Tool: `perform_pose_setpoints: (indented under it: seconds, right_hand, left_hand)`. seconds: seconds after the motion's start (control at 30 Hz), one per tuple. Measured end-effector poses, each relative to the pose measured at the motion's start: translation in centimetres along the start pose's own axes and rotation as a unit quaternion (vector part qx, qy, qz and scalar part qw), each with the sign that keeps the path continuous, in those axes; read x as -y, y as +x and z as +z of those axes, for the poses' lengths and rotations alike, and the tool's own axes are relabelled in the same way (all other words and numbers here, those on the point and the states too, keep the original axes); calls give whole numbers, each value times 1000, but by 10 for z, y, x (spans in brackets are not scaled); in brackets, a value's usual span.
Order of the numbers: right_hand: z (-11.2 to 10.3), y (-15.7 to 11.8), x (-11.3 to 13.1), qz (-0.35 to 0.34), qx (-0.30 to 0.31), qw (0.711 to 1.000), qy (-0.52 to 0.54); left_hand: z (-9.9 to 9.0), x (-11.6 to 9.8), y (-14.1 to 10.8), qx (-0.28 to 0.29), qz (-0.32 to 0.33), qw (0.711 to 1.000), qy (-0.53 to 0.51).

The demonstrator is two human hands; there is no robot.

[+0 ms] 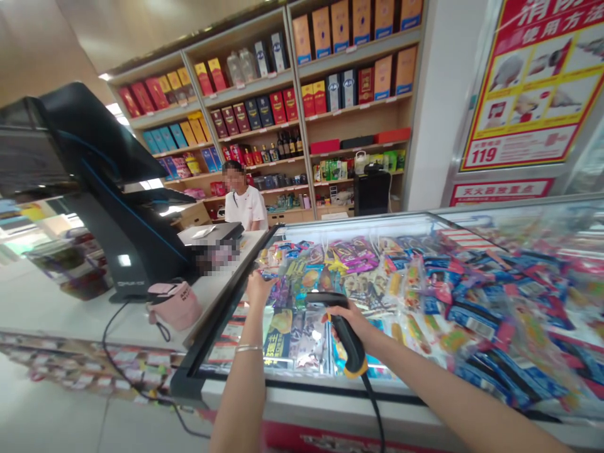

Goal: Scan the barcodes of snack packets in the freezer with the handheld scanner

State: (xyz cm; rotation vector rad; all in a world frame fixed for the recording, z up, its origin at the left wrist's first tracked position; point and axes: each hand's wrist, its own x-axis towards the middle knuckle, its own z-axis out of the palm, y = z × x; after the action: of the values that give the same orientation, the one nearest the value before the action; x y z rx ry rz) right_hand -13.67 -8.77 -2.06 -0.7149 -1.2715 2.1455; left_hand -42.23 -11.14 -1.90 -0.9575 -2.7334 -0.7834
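In my right hand [356,321] is a black and yellow barcode scanner [348,343], its head pointing left over the freezer and its cord hanging down the front. My left hand [259,287] reaches over the freezer's left side, fingers closed around something small and dark blue that I cannot make out. A bracelet circles the left wrist. Below both hands is the glass-topped chest freezer [330,384], filled with wrapped ice creams [476,321] in blue, purple and yellow packs.
Left of the freezer runs a white counter [89,321] with a black checkout terminal [117,189] and a pink pouch [174,305]. A loose cable [106,343] hangs off the counter. Behind it is a person in a white shirt [246,206]. Shelves [245,132] of boxed goods line the wall.
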Motion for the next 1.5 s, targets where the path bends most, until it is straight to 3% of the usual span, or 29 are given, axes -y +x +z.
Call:
perform_pose_setpoints:
  seconds: [0.17,0.33,0.53,0.67,0.83,1.03,1.2,1.33,1.5]
  right_hand:
    - [1,-1,1,-8,9,1000,14]
    - [-2,1,1,-26,32,997,58]
    - [-9,4,5,-82,113,983,119]
    - [-11,2,9,-83,133,982,108]
    - [-11,-1,11,-95,109,986,78]
    - [-9,4,7,-168,60,984,19]
    - [-10,11,2,-194,57,979,7]
    - [-13,13,-1,-201,63,977,5]
    - [-16,17,-5,-229,59,972,-7]
  left_hand:
    - [-2,-29,-22,-12,97,995,-17]
    - [6,-53,-45,-8,196,973,-120]
    - [13,-59,-55,60,223,953,-198]
    - [14,-56,-53,65,214,945,-240]
    - [15,-51,-49,56,187,942,-273]
    - [26,-52,-50,73,195,923,-325]
    - [32,-53,-49,85,189,918,-337]
    - [30,-55,-49,117,193,908,-354]
    - [22,-59,-54,105,231,900,-354]
